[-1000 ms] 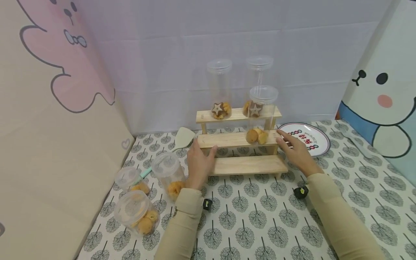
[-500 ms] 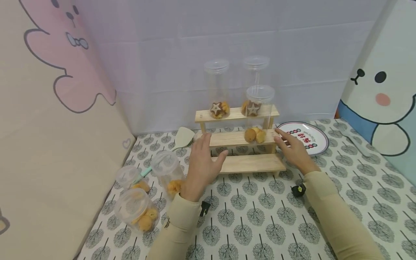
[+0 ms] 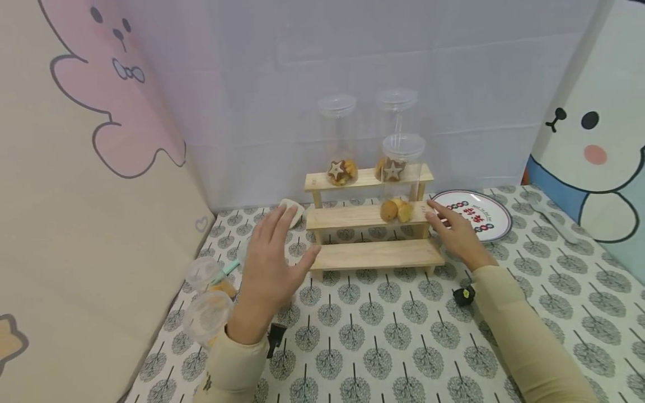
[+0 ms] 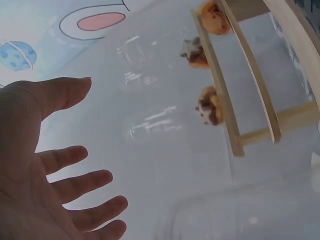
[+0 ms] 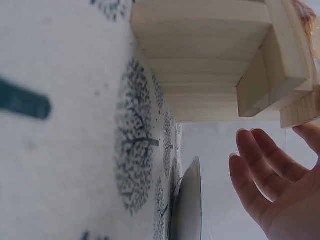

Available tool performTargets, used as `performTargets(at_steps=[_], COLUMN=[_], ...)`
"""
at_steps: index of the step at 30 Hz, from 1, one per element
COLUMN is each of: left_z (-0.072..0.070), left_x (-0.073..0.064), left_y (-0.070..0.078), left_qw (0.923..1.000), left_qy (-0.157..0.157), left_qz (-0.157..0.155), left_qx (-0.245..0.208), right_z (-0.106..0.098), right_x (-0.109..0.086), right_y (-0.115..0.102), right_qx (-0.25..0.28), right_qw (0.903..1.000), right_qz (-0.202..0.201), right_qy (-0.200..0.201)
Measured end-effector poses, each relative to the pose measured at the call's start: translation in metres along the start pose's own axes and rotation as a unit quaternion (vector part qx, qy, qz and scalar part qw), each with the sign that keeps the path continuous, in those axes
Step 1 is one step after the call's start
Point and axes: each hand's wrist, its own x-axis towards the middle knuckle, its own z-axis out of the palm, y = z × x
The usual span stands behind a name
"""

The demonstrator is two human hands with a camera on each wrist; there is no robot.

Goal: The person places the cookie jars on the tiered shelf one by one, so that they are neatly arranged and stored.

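My left hand (image 3: 268, 268), fingers spread and holding nothing, hangs over the lidded clear jars on the left side of the table. It covers most of one jar in the head view; beside it show a small jar (image 3: 203, 273) and a wider jar (image 3: 208, 313), with golden baked pieces inside. My right hand (image 3: 453, 232) rests with extended fingers at the right end of the middle shelf of a three-step wooden rack (image 3: 353, 217). Two tall jars, the left one (image 3: 337, 134) and the right one (image 3: 396, 109), stand on the top step. A third jar (image 3: 403, 184), with round cookies, stands on the middle step.
A white plate (image 3: 491, 215) with red print lies behind my right hand. Farther right is a pale utensil (image 3: 553, 221). A spatula (image 3: 297, 215) with a green handle lies left of the rack. Fabric walls (image 3: 252, 112) enclose the back and sides.
My left hand has come off the rack's left end and moved left and towards me, over the jars. The right hand stays at the rack's right end.
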Motion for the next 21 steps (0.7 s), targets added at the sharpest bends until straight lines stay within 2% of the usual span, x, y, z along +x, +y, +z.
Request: performTargets(at_steps=[3,9,16,21], left_z=[-0.01,-0.026,-0.027,-0.025], left_x=[-0.009,-0.031,-0.052,-0.057], left_y=[-0.019,-0.043,-0.059,-0.062], left_qw=[0.9997,0.9964,0.9907,0.9852], left_qy=[0.005,-0.024,-0.046,-0.062], left_qz=[-0.015,-0.071,-0.116,-0.151], left_qx=[0.019,0.041,0.055,0.051], right_z=[0.0,0.0,0.0,0.0], right_x=[-0.001,-0.001,-0.001,0.0], right_y=[0.0,0.0,0.0,0.001], right_qx=[0.003,0.001,-0.004,-0.004], right_qw=[1.0,0.9999,1.0,1.0], right_qz=[0.006,0.009,0.006,0.001], right_qy=[-0.005,-0.006,-0.005,-0.003])
